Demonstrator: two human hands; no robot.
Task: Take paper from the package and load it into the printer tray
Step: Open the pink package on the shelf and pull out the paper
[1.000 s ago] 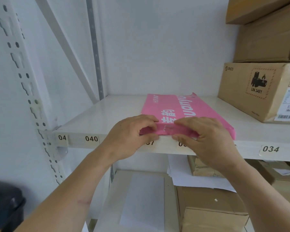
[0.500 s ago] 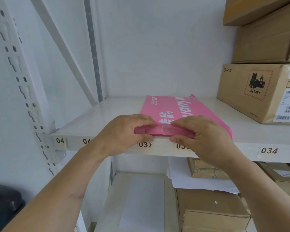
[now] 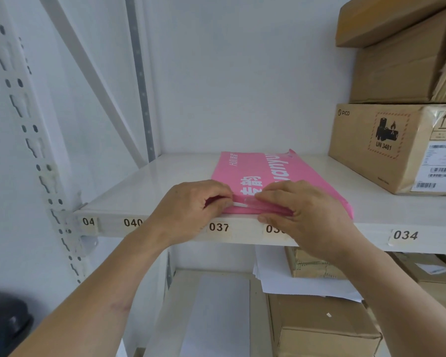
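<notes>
A pink paper package with white lettering lies flat on the white shelf, its near end at the shelf's front edge. My left hand pinches the package's near flap from the left. My right hand grips the same end from the right, thumb under the edge. Between the two hands the flap is lifted a little and a thin white strip of paper shows. No printer is in view.
Stacked cardboard boxes fill the shelf's right side. Below, a lower shelf holds loose white sheets and more boxes. A perforated upright stands at left. A dark object sits at bottom left.
Both hands stayed on the package's near end. The flap between them has opened slightly, and a white strip now shows there.
</notes>
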